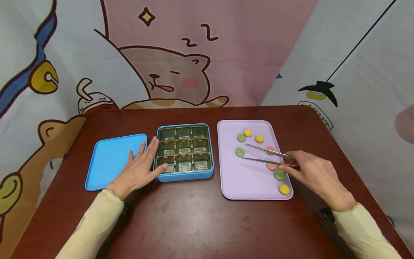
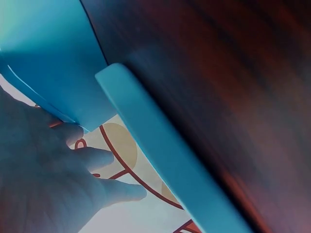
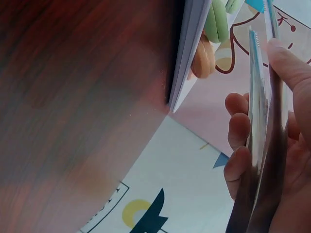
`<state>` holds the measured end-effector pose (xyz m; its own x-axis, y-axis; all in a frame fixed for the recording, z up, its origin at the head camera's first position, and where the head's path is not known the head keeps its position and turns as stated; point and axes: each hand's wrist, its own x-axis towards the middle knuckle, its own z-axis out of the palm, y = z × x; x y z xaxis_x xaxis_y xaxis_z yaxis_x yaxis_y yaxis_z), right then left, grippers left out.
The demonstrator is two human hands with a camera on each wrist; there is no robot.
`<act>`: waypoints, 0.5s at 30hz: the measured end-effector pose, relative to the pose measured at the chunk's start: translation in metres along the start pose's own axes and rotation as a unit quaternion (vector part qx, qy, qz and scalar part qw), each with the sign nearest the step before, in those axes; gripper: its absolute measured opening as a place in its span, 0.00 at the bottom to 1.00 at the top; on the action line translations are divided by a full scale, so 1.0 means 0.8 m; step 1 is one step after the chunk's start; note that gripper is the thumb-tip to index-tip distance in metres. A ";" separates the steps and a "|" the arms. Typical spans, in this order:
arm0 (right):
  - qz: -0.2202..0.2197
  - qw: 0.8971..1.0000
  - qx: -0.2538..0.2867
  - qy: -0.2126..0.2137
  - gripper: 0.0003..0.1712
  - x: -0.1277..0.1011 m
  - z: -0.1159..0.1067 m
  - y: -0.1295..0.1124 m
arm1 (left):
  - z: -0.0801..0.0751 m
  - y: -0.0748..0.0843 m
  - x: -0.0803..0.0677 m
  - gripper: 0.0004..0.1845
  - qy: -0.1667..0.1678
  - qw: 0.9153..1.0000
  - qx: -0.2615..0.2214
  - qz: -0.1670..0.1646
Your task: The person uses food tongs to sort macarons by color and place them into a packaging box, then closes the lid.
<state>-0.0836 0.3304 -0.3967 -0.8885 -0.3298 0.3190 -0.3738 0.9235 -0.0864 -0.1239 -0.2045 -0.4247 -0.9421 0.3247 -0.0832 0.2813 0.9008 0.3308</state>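
My left hand lies with fingers spread along the left edge of a blue box, its thumb over the near left corner. Inside the box sits a gold divided insert with several square compartments. My right hand holds metal tweezers, their two tips apart and pointing left over a lilac tray. Several small macarons lie on the tray: yellow ones, green ones and pinkish-orange ones. The tweezers partly cover the pinkish-orange ones. One tip is near the left green macaron, with nothing between the tips.
A flat blue lid lies left of the box, partly under my left hand in the head view. Everything stands on a dark brown wooden table. Behind it hangs a cartoon-printed cloth.
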 end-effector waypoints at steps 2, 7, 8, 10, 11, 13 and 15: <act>-0.004 1.000 -0.006 -0.004 0.31 0.003 0.003 -0.003 | 0.000 -0.001 0.000 0.54 0.001 1.000 0.001 -0.001; -0.010 1.000 -0.025 -0.007 0.31 0.011 0.006 -0.010 | 0.000 -0.001 0.000 0.54 0.002 1.000 -0.002 -0.002; -0.009 1.000 -0.028 -0.007 0.31 0.012 0.007 -0.011 | 0.000 -0.001 0.000 0.54 0.002 1.000 -0.003 -0.002; -0.006 0.999 -0.033 -0.008 0.32 0.014 0.008 -0.012 | 0.000 0.000 0.001 0.54 0.002 1.000 -0.004 -0.002; -0.004 0.999 -0.033 -0.009 0.32 0.015 0.008 -0.013 | 0.001 0.000 0.001 0.54 0.002 1.000 -0.004 -0.003; 0.000 0.999 -0.032 -0.014 0.33 0.017 0.009 -0.015 | 0.001 0.000 0.001 0.54 0.002 1.000 -0.004 -0.002; 0.002 0.999 -0.032 -0.020 0.33 0.018 0.010 -0.016 | 0.001 0.000 0.002 0.54 0.002 1.000 -0.005 -0.003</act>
<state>-0.0942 0.3124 -0.3987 -0.9004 -0.3326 0.2806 -0.3538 0.9349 -0.0271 -0.1249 -0.2039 -0.4255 -0.9446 0.3181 -0.0806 0.2740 0.8998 0.3396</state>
